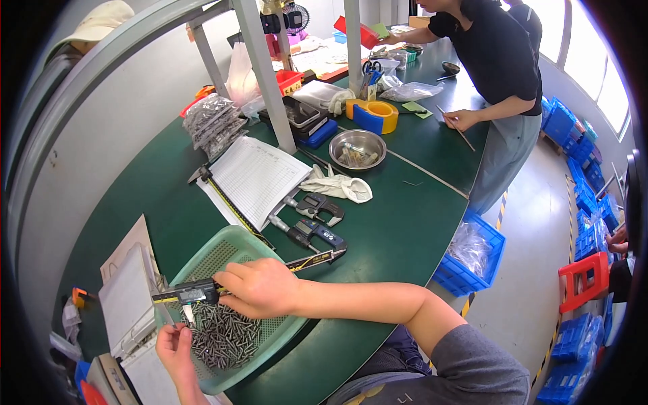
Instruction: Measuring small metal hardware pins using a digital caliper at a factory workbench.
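The right hand (260,287) grips the caliper (192,294), its long axis crossing the basket (233,241) left to right. The left hand (175,351), nearer the 2 jaws, is just below them at the basket's left edge, fingers narrow; I cannot tell whether it pinches 1 of the pins (226,337) heaped inside.
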Demonstrator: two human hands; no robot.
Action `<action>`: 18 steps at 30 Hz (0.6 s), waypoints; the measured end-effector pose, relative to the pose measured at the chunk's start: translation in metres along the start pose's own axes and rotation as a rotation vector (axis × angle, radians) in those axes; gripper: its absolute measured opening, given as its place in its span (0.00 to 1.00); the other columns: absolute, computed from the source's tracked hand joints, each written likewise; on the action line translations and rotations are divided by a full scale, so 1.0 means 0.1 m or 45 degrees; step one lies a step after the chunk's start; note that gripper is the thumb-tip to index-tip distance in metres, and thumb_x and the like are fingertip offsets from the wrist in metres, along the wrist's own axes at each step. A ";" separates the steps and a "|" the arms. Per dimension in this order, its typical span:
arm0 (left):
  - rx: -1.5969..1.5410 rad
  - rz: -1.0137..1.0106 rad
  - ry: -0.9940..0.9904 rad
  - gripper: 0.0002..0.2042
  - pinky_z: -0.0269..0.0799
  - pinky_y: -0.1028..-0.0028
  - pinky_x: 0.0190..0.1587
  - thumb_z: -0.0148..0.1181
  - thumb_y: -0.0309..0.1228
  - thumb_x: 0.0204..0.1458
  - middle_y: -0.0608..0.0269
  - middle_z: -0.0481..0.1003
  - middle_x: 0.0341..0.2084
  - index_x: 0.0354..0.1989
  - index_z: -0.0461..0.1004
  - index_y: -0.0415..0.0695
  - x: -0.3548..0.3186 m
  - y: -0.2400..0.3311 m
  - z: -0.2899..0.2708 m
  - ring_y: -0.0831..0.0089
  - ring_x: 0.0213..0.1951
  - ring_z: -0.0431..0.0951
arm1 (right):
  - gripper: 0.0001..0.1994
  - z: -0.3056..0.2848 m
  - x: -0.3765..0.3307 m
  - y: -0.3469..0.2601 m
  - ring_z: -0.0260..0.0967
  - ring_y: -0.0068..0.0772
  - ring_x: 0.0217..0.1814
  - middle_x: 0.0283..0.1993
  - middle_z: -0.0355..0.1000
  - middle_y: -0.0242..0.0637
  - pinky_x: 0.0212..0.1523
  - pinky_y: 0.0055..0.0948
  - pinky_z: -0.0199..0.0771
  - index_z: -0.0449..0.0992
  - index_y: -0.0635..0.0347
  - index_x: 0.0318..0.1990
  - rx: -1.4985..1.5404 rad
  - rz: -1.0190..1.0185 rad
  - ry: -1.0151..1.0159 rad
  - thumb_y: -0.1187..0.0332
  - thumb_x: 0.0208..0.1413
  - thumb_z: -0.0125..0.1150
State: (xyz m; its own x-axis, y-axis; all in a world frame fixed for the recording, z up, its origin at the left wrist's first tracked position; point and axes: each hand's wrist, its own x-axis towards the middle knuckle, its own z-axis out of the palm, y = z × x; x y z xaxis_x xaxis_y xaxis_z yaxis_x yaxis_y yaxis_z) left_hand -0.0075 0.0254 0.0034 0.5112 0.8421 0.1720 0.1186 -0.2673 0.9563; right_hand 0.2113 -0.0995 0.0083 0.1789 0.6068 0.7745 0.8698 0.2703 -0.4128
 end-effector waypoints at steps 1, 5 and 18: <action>-0.114 -0.032 0.051 0.08 0.65 0.81 0.35 0.57 0.20 0.46 0.67 0.71 0.28 0.35 0.68 0.40 -0.01 0.00 0.01 0.80 0.29 0.69 | 0.14 0.00 0.00 0.00 0.68 0.36 0.21 0.23 0.63 0.35 0.19 0.34 0.66 0.69 0.60 0.34 -0.001 0.001 -0.001 0.65 0.40 0.62; -0.290 -0.119 0.068 0.08 0.66 0.79 0.38 0.57 0.21 0.46 0.65 0.70 0.30 0.35 0.68 0.39 -0.03 0.02 0.05 0.78 0.32 0.69 | 0.14 0.01 0.00 0.00 0.68 0.36 0.22 0.23 0.63 0.35 0.19 0.33 0.66 0.69 0.61 0.34 -0.009 0.003 -0.006 0.65 0.40 0.62; -0.427 -0.152 0.141 0.09 0.67 0.77 0.41 0.55 0.23 0.48 0.64 0.68 0.36 0.38 0.67 0.39 -0.12 0.00 0.08 0.76 0.36 0.70 | 0.16 -0.11 0.10 0.00 0.68 0.34 0.21 0.24 0.64 0.35 0.19 0.31 0.67 0.69 0.60 0.36 -0.185 -0.011 -0.033 0.63 0.40 0.62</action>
State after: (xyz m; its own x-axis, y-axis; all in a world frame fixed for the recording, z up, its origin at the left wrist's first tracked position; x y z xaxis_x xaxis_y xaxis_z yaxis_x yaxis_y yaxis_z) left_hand -0.0067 0.0110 -0.0003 0.4133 0.9085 0.0619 -0.1235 -0.0114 0.9923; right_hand 0.2179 -0.1019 0.0218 0.1612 0.6243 0.7644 0.9289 0.1657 -0.3313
